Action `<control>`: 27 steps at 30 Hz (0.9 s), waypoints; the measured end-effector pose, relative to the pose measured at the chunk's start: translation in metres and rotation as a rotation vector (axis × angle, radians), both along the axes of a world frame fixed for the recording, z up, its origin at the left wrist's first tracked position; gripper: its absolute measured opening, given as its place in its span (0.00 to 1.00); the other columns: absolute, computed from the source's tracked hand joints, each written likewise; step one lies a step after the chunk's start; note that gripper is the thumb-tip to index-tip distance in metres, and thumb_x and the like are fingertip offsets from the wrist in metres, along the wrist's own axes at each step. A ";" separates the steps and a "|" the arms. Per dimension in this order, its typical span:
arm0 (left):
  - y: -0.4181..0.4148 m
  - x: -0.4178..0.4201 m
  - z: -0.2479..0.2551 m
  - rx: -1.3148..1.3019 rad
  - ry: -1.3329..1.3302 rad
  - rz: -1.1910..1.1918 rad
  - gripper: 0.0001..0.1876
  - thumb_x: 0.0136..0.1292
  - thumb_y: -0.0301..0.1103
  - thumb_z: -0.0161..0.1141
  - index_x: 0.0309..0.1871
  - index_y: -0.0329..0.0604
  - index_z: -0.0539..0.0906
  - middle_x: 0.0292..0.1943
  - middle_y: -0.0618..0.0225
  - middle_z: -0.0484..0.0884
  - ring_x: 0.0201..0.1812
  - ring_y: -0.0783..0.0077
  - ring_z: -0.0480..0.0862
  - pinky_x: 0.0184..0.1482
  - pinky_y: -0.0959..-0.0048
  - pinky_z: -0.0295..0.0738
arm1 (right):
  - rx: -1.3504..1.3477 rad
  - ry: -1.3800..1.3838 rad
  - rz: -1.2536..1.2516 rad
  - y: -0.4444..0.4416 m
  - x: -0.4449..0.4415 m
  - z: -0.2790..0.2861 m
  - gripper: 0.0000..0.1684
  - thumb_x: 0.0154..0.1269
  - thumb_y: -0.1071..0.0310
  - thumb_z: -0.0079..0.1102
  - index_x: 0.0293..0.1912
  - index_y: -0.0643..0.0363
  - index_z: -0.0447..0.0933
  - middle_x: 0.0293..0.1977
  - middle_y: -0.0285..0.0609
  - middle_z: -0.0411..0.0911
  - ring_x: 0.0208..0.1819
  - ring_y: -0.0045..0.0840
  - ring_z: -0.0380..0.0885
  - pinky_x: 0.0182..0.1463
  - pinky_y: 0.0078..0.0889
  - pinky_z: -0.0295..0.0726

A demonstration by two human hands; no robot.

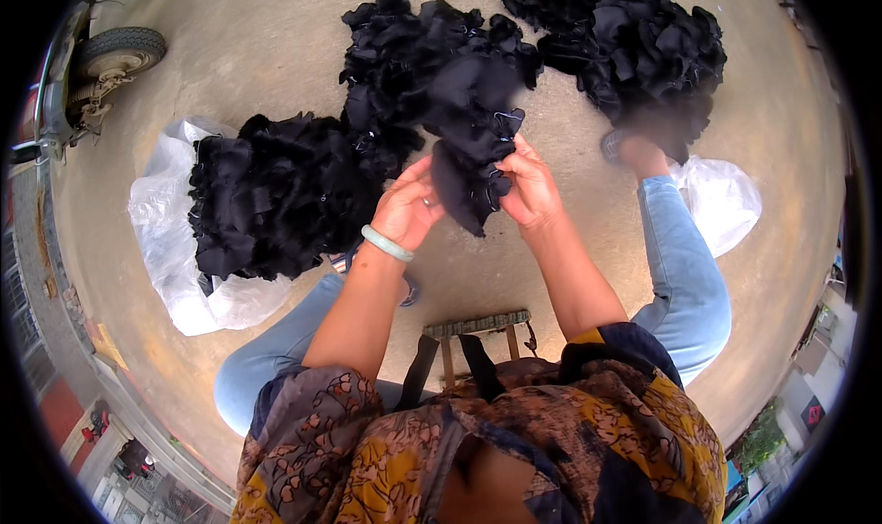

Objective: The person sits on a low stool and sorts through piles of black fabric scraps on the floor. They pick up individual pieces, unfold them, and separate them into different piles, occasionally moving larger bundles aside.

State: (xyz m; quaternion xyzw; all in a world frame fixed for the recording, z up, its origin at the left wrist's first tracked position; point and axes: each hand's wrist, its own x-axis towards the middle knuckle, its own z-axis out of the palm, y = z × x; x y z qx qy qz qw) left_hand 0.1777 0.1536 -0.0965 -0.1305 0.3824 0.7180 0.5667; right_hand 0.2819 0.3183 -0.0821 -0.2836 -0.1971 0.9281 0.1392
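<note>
Between my two hands hang black fabric pieces (pixel 462 173) with pale threads along their edges. My left hand (pixel 411 207), with a pale green bangle on its wrist, holds their left edge. My right hand (pixel 532 183) pinches the right edge, where a light thread loops. The held pieces run up into a larger heap of black fabric (pixel 406 62) on the concrete floor. A further black heap (pixel 275 193) lies at the left, partly on a clear plastic bag (pixel 165 214). At the upper right, another black heap (pixel 641 49) reaches down over my right foot.
A white plastic bag (pixel 723 204) sits beside my right leg. Below my hands is a small stool (pixel 475 324) with a patterned edge. A vehicle's wheel (pixel 124 50) stands on the floor at the upper left. My knees are spread to both sides.
</note>
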 end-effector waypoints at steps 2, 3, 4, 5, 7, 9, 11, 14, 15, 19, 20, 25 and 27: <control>0.003 0.002 0.000 -0.011 0.002 0.003 0.28 0.57 0.22 0.48 0.65 0.38 0.67 0.57 0.65 0.76 0.58 0.68 0.76 0.62 0.62 0.72 | -0.007 0.025 0.001 0.005 0.002 -0.007 0.32 0.54 0.85 0.41 0.61 0.63 0.67 0.50 0.41 0.77 0.47 0.24 0.78 0.53 0.26 0.77; 0.005 0.002 -0.001 -0.017 0.000 0.004 0.28 0.58 0.22 0.48 0.65 0.39 0.67 0.57 0.65 0.76 0.58 0.68 0.77 0.61 0.62 0.72 | -0.014 0.040 0.000 0.006 0.001 -0.006 0.32 0.54 0.85 0.40 0.61 0.64 0.67 0.50 0.42 0.77 0.47 0.25 0.78 0.53 0.26 0.77; 0.007 0.002 -0.001 -0.022 -0.001 0.004 0.28 0.58 0.22 0.49 0.65 0.39 0.68 0.57 0.65 0.76 0.57 0.68 0.77 0.61 0.62 0.72 | -0.017 0.031 -0.006 0.007 0.002 -0.004 0.32 0.53 0.85 0.41 0.61 0.64 0.67 0.50 0.42 0.77 0.47 0.24 0.78 0.53 0.26 0.77; 0.008 0.002 -0.002 -0.027 -0.001 0.004 0.27 0.58 0.22 0.49 0.64 0.39 0.68 0.56 0.65 0.77 0.56 0.68 0.77 0.61 0.62 0.72 | -0.020 0.022 -0.013 0.008 0.003 0.002 0.32 0.53 0.85 0.41 0.60 0.65 0.67 0.50 0.42 0.77 0.47 0.24 0.78 0.53 0.26 0.77; 0.010 0.003 -0.008 -0.016 -0.009 0.012 0.27 0.59 0.22 0.49 0.65 0.39 0.68 0.55 0.64 0.77 0.55 0.67 0.78 0.61 0.62 0.72 | -0.023 0.001 -0.022 0.012 0.005 0.003 0.31 0.52 0.84 0.42 0.59 0.65 0.68 0.48 0.43 0.78 0.46 0.25 0.78 0.52 0.27 0.78; 0.007 0.004 -0.016 -0.055 -0.014 0.023 0.26 0.61 0.23 0.49 0.65 0.39 0.67 0.54 0.62 0.78 0.53 0.66 0.78 0.60 0.62 0.73 | -0.011 -0.025 -0.020 0.021 0.008 -0.010 0.31 0.49 0.85 0.43 0.57 0.66 0.70 0.46 0.44 0.78 0.44 0.27 0.79 0.51 0.29 0.79; 0.005 0.004 -0.017 -0.128 -0.009 0.039 0.26 0.62 0.24 0.50 0.66 0.38 0.67 0.53 0.61 0.78 0.52 0.65 0.79 0.59 0.62 0.74 | 0.052 -0.073 -0.043 0.036 0.004 -0.004 0.29 0.50 0.84 0.44 0.55 0.67 0.71 0.46 0.42 0.79 0.43 0.25 0.79 0.49 0.27 0.79; 0.000 0.003 -0.018 -0.158 0.022 0.016 0.25 0.64 0.25 0.50 0.66 0.37 0.66 0.53 0.59 0.78 0.51 0.64 0.79 0.57 0.63 0.74 | 0.232 -0.190 -0.097 0.093 -0.001 0.010 0.29 0.50 0.84 0.43 0.55 0.64 0.72 0.47 0.40 0.79 0.46 0.24 0.78 0.52 0.25 0.77; 0.000 0.004 -0.017 -0.153 0.022 0.018 0.25 0.65 0.25 0.50 0.66 0.38 0.66 0.53 0.59 0.78 0.51 0.64 0.79 0.57 0.63 0.75 | 0.290 -0.249 -0.128 0.118 -0.002 0.023 0.29 0.49 0.84 0.43 0.54 0.63 0.73 0.47 0.40 0.78 0.47 0.25 0.77 0.53 0.25 0.76; 0.005 0.006 -0.013 -0.143 0.008 0.010 0.24 0.65 0.24 0.49 0.65 0.38 0.67 0.54 0.59 0.78 0.51 0.65 0.80 0.56 0.64 0.75 | 0.652 -0.151 -0.317 0.274 0.037 0.034 0.29 0.51 0.81 0.44 0.56 0.62 0.72 0.49 0.41 0.78 0.49 0.30 0.77 0.58 0.33 0.77; 0.004 0.006 -0.013 -0.144 0.003 0.013 0.23 0.66 0.24 0.49 0.65 0.38 0.68 0.54 0.58 0.78 0.51 0.65 0.80 0.56 0.65 0.76 | 0.715 -0.164 -0.332 0.307 0.050 0.046 0.28 0.52 0.80 0.45 0.56 0.62 0.72 0.49 0.40 0.78 0.48 0.30 0.77 0.55 0.32 0.77; 0.006 0.007 -0.022 -0.168 0.013 -0.008 0.20 0.67 0.26 0.52 0.62 0.40 0.71 0.51 0.60 0.80 0.48 0.67 0.82 0.53 0.67 0.77 | 0.943 -1.109 -0.416 0.395 0.133 0.057 0.38 0.66 0.65 0.53 0.71 0.57 0.52 0.64 0.48 0.66 0.63 0.35 0.69 0.63 0.40 0.69; 0.004 0.010 -0.024 -0.205 0.015 -0.026 0.19 0.67 0.26 0.53 0.61 0.40 0.71 0.51 0.61 0.80 0.48 0.67 0.82 0.53 0.67 0.77 | 1.017 -1.092 -0.508 0.377 0.134 0.044 0.33 0.66 0.65 0.53 0.68 0.62 0.59 0.60 0.51 0.70 0.59 0.35 0.72 0.60 0.37 0.72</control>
